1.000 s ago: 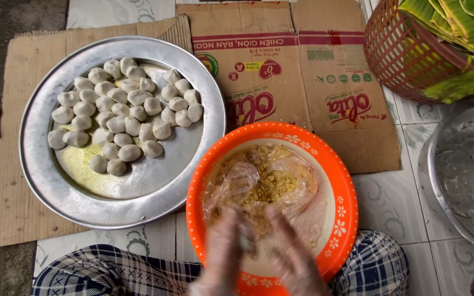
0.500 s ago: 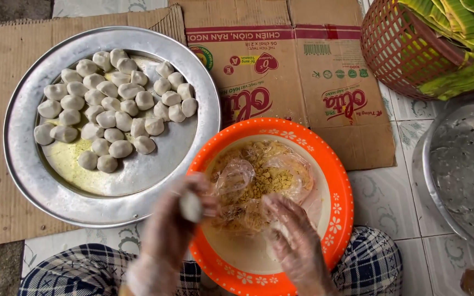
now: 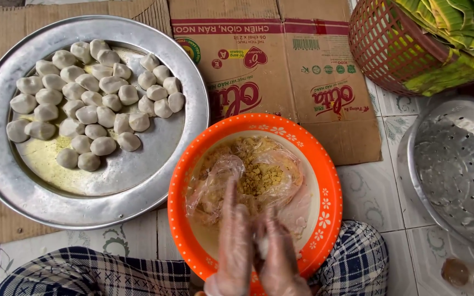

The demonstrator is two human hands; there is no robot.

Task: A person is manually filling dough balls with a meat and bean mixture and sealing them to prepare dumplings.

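Note:
My left hand and my right hand, both in clear plastic gloves, are pressed palm to palm over the near side of an orange bowl. A small pale dough ball shows between the palms. The bowl holds yellow crumbly filling on a crumpled clear plastic bag. To the left lies a round metal tray with several pale dough balls grouped on its far half.
Flattened cardboard lies under the tray and bowl on the tiled floor. A red woven basket with green leaves stands at the back right. A perforated metal pan sits right. My plaid-clad knees flank the bowl.
Half a second ago my left hand held a pale ball up, apart from the right hand in the bowl. Both hands have now come together around the ball.

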